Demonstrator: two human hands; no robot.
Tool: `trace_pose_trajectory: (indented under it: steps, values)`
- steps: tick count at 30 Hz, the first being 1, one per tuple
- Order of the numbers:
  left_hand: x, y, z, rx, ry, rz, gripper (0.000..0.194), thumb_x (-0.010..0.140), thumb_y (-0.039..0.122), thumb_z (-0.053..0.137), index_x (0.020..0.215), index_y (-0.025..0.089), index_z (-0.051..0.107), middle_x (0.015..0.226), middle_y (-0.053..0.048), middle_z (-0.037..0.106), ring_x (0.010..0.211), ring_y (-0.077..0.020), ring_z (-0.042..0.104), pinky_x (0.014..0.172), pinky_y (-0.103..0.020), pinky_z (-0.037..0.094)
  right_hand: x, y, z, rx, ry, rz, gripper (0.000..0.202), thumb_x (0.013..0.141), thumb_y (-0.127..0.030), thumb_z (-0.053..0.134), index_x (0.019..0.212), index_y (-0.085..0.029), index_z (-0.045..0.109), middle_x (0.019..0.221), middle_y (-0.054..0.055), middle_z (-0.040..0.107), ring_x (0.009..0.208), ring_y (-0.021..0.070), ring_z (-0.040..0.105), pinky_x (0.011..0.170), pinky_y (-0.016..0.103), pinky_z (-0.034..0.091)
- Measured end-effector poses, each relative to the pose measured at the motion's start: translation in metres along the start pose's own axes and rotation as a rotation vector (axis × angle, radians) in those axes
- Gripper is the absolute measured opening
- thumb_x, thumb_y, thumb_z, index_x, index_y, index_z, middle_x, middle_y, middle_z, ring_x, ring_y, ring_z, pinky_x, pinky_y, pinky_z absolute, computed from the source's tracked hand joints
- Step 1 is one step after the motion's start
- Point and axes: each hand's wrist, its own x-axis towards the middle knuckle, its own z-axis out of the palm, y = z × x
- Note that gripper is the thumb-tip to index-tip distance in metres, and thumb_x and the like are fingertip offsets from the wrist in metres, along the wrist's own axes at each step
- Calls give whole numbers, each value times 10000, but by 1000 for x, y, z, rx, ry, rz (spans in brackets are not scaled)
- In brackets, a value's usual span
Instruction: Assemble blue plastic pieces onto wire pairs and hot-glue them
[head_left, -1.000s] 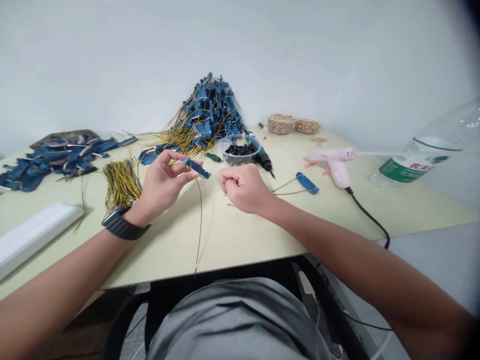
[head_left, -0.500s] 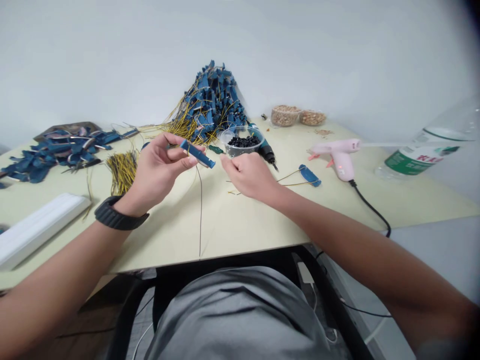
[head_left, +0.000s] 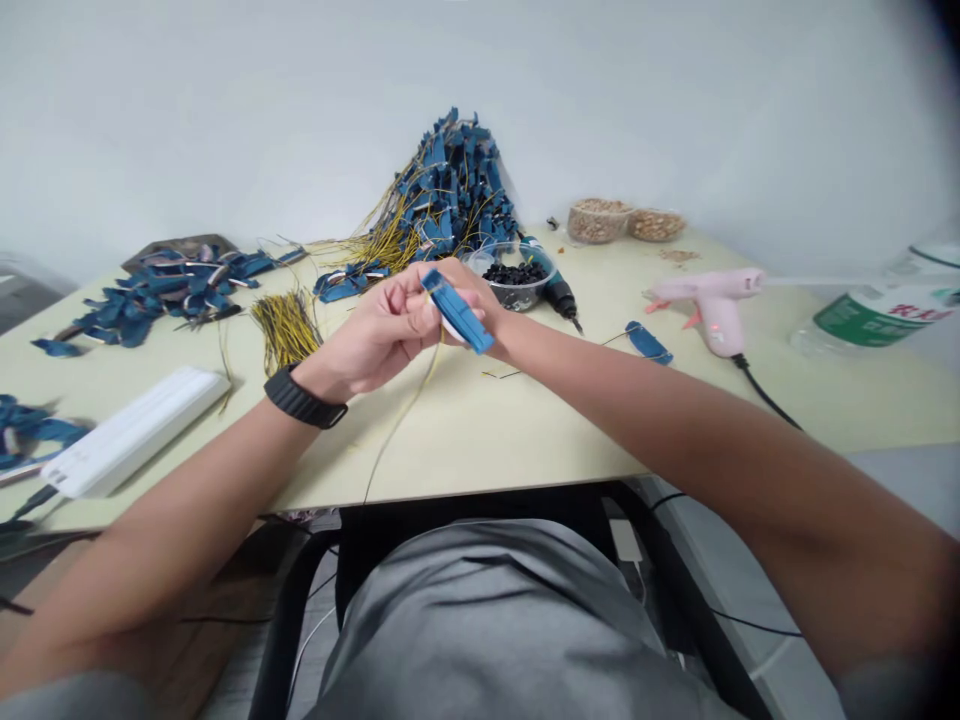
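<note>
Above the middle of the table my left hand (head_left: 379, 335) pinches a small blue plastic piece (head_left: 459, 312) between thumb and fingers. It is tilted down to the right. A thin yellow-and-dark wire (head_left: 405, 410) hangs beneath it toward the table's front edge. My right hand (head_left: 491, 305) lies just behind the piece and the left fingers, and its own fingers are hidden there. A bundle of cut yellow and black wires (head_left: 285, 330) lies left of my hands. Several more blue pieces (head_left: 349, 282) show just beyond my left hand.
At the back stands a tall heap of wired blue pieces (head_left: 461, 190). Near it are a tub of small black parts (head_left: 514, 275) and a dark teal tool (head_left: 559, 292). A pink glue gun (head_left: 720, 310) and a bottle (head_left: 874, 318) stand right; a white power strip (head_left: 139, 430) lies left.
My right hand has moved left, behind my left hand. The blue piece has turned and come closer to the right wrist. The whole view has shifted slightly.
</note>
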Motion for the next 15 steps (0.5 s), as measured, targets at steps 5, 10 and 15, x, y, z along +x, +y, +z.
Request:
trace_pose_trajectory:
  steps: [5,10,15]
  values:
    - [15,6,-63,43,159,167,620,1012,368,1191,879,235,600,1335,-75,954,1605,-330,843,1320,-388,729,-13,9,-2,-189,134,21,315,1167,-173,792,898,-262,656,879,64,687,802,247,531,770,392,334]
    - [17,1,-87,32,220,185,627,851,423,1275,855,243,675,1283,-84,972,1210,-241,937,1030,-301,802,-59,24,-46,-386,182,21,646,1157,-196,792,682,-286,364,626,-15,376,661,186,335,754,436,247]
    - [13,-11,-71,27,204,46,491,860,240,1236,1012,232,769,1172,-78,972,1190,-288,985,1134,-418,835,-164,24,-123,-515,219,231,635,1188,-508,696,678,-300,381,597,22,432,638,218,404,738,476,279]
